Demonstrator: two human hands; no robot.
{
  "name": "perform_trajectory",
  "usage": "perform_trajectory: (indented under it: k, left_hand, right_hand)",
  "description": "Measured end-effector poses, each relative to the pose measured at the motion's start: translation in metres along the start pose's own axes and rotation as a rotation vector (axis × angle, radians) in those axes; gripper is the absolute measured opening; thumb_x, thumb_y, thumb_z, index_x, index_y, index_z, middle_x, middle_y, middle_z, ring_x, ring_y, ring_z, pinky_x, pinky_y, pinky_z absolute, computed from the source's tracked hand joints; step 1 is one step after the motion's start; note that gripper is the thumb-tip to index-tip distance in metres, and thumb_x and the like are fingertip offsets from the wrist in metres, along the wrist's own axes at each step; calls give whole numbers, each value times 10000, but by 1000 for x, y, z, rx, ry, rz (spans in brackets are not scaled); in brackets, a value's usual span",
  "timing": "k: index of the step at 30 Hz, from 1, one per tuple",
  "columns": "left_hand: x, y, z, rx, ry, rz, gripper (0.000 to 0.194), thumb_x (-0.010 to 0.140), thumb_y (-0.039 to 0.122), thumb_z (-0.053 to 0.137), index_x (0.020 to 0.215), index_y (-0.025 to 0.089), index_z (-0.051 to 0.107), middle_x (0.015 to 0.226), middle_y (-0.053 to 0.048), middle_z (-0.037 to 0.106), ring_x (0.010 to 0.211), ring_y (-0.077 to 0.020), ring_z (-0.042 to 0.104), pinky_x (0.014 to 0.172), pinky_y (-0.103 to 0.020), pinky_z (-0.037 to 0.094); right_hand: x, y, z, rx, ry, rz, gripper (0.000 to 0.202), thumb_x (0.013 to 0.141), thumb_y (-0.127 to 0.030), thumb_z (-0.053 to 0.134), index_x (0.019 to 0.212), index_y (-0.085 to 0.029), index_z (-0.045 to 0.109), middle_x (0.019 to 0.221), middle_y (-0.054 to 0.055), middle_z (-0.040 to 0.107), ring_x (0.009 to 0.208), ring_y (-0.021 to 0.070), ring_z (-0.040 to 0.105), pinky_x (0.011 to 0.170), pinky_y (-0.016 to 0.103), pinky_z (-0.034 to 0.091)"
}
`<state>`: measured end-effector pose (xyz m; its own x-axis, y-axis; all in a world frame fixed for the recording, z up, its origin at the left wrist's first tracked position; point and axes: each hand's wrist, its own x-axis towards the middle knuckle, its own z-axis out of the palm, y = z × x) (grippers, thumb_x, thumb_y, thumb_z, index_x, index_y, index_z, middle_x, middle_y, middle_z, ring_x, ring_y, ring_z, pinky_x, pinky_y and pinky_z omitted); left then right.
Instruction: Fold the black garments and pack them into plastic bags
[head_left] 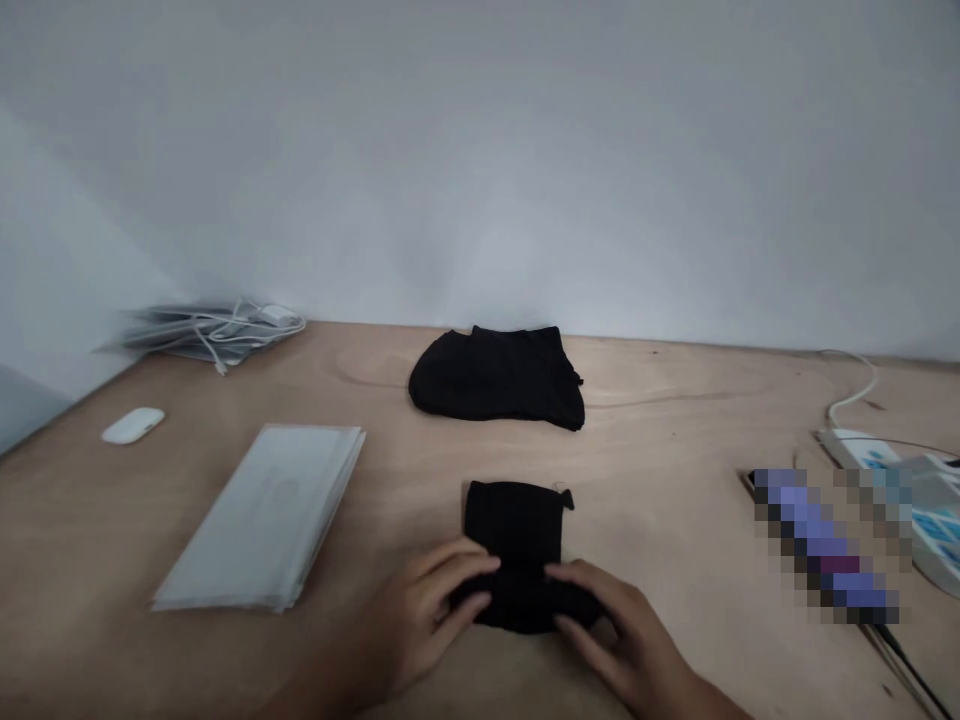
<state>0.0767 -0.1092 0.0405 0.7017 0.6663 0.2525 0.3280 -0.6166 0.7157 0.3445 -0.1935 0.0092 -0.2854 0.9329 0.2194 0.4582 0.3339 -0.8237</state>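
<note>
A black sock (514,525) lies on the table right in front of me, its near part rolled or folded into a thick band and its far part flat. My left hand (431,605) grips the left end of that band between thumb and fingers. At the other end, my right hand (619,625) pinches the band in the same way. A small tab with loose threads sticks out at the sock's far right corner. Farther back, near the wall, a second black sock (495,378) rests flat, with neither hand touching it.
To the left lies a stack of clear plastic bags (262,515), with a white earbud case (133,425) beyond it. White cables (240,325) sit on packets in the back left corner. At right are a blurred-out phone-like device (821,545) and a white power strip (855,447).
</note>
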Motion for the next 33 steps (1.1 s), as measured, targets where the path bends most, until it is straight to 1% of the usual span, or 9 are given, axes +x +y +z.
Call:
perform_trajectory:
  k: [5,9,12,15,20,24,27,30,33]
  left_hand:
    - [52,-20,13,38,113,-271,187,972,243,551,1103,238,684,1059,-36,723,1002,-220,693,919,-387,568]
    - [67,-33,22,260,223,-218,251,970,245,544,1198,222,649,1239,-97,620,1176,-276,597,1023,-480,505]
    - [57,-37,25,385,83,-68,345,979,288,556,1320,256,598,1440,-107,504,1337,-321,472,1089,-534,443]
    - [48,-41,29,490,-42,-38,426,1010,299,508,1433,246,513,1504,-126,467,1403,-345,407,1106,-571,416]
    - [48,-45,34,514,43,-52,455,1037,235,429,1492,240,430,1563,-128,403,1445,-315,374,1125,-529,414]
    - [36,-47,5,513,288,-75,352,1031,213,401,1347,229,555,1420,-122,526,1306,-274,529,1047,-456,494]
    - [10,-61,-37,579,462,-303,289,986,349,479,1180,223,652,1190,-107,605,1113,-283,623,988,-462,523]
    - [-20,-86,-78,631,485,-607,475,916,526,506,1202,181,665,1104,-147,600,1013,-375,643,916,-579,529]
    - [-41,-108,-101,575,406,-766,606,850,615,519,1169,132,698,913,-136,636,875,-374,661,858,-581,538]
  right_hand:
    - [49,15,-11,-172,223,146,242,987,-316,547,1200,-249,640,1112,81,750,988,235,738,843,359,628]
    - [74,36,-10,-348,355,98,239,982,-294,522,1131,-195,680,1146,157,704,1062,295,693,899,486,600]
    - [67,37,-4,-494,212,-112,290,979,-279,542,1227,-195,666,1365,169,620,1275,313,585,1051,539,511]
    - [55,35,3,-653,-3,-260,388,977,-253,538,1354,-183,598,1490,135,541,1398,295,478,1145,557,418]
    - [51,42,14,-745,46,-208,431,969,-215,518,1388,-134,581,1513,170,503,1404,306,467,1133,544,442]
    - [47,36,18,-771,186,-116,403,938,-313,614,1282,-113,673,1343,219,610,1313,381,541,1102,586,459]
    - [45,23,12,-763,160,-82,423,908,-437,672,1203,-138,717,1146,195,672,1234,386,595,1115,630,422]
    - [51,11,4,-722,78,-148,508,912,-482,665,1287,-139,663,1332,221,600,1326,381,525,1144,634,376]
    - [63,8,4,-663,-119,-248,694,888,-526,690,1469,-193,507,1605,175,361,1496,367,294,1170,592,355]
